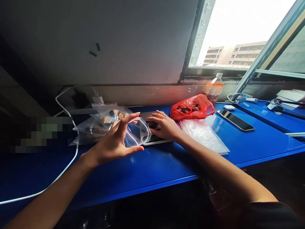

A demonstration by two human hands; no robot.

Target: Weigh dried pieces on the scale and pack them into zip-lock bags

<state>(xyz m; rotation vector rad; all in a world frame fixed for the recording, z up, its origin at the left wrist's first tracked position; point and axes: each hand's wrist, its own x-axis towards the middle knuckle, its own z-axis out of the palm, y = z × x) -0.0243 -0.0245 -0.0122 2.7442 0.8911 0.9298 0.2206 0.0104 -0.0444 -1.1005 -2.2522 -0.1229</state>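
My left hand (116, 138) holds a clear zip-lock bag (135, 135), with thumb and fingers spread wide around it. The bag's round mouth gapes to the right, and a red line runs along its seal. Facing that mouth is my right hand (164, 126), its fingers curled down over a dark flat device with a pale edge (158, 143). Something dark shows under those fingers, but I cannot make out what it is. Filled clear bags (95, 130) with brown chunks lie to the left, partly behind my left hand.
A red plastic bag (190, 108) of dark brown pieces stands behind a stack of flat clear bags (205, 135). An orange drink bottle (214, 88), a phone (235, 120) and a white earbud case (229, 107) are at the right. A white cable (71, 159) crosses the blue table (143, 178).
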